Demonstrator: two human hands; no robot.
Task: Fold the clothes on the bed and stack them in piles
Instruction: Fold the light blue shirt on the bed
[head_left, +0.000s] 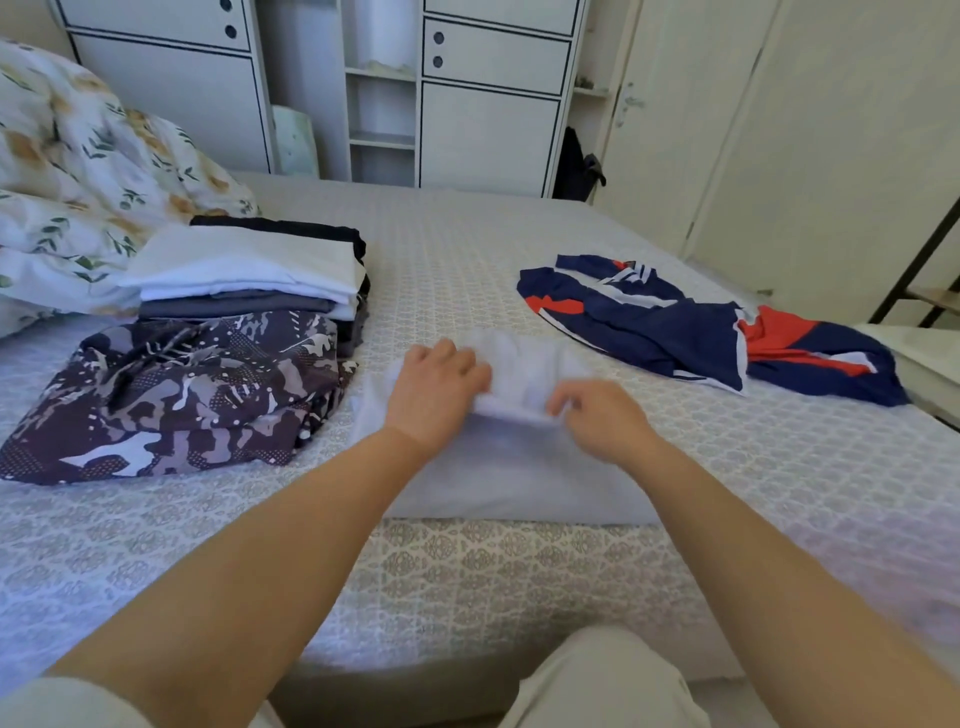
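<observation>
A pale white garment (511, 470) lies partly folded on the bed in front of me. My left hand (436, 392) grips its upper fold on the left, fingers curled over the cloth. My right hand (597, 413) pinches the same fold just to the right. At the left stands a pile of folded clothes (249, 270), white on top with grey and black below. A camouflage-print garment (182, 395) lies folded in front of that pile. A navy, red and white garment (701, 327) lies crumpled at the right.
The bed (467, 571) has a grey patterned cover. A floral duvet and pillows (78, 171) are heaped at the far left. White cabinets with open shelves (384, 93) stand behind the bed. A door (675, 130) is at the right, and a black bag (576, 166) beside it.
</observation>
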